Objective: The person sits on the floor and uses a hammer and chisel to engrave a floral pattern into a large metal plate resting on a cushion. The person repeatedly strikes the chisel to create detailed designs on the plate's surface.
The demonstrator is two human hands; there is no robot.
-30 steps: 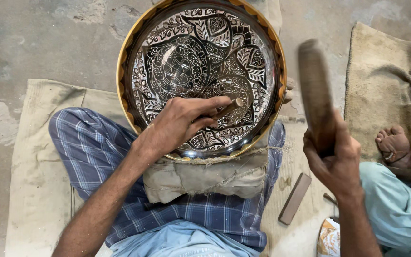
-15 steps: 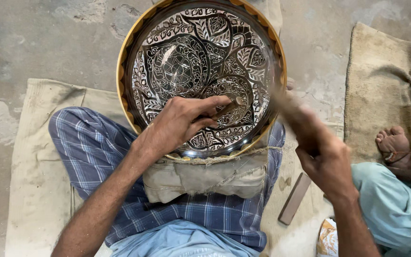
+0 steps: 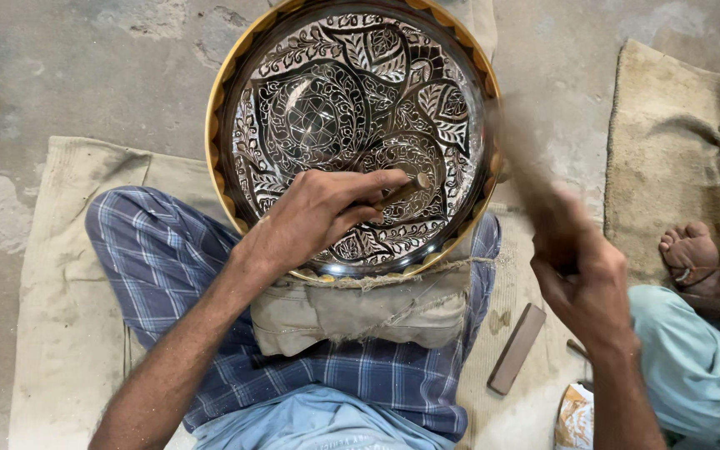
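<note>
A large round metal tray [image 3: 468,62] with a brass rim and dense engraved floral patterns leans on a cloth pad [image 3: 360,312] across my lap. My left hand [image 3: 314,221] rests on the tray's lower part and grips a small chisel [image 3: 403,192] whose tip touches the engraved surface. My right hand [image 3: 581,275] is to the right of the tray and grips a wooden mallet [image 3: 520,162], which is blurred by motion and points up and left toward the chisel.
I sit on a beige mat [image 3: 43,292] on a concrete floor. A flat wooden block [image 3: 517,348] lies by my right knee. Another person's bare foot [image 3: 692,248] and light green trouser leg [image 3: 693,367] are at the right, on a second mat [image 3: 677,142].
The mallet was raised upright a second ago, then swung down toward the chisel; now it is blurred, near the tray's right rim. The left hand and chisel have stayed in place.
</note>
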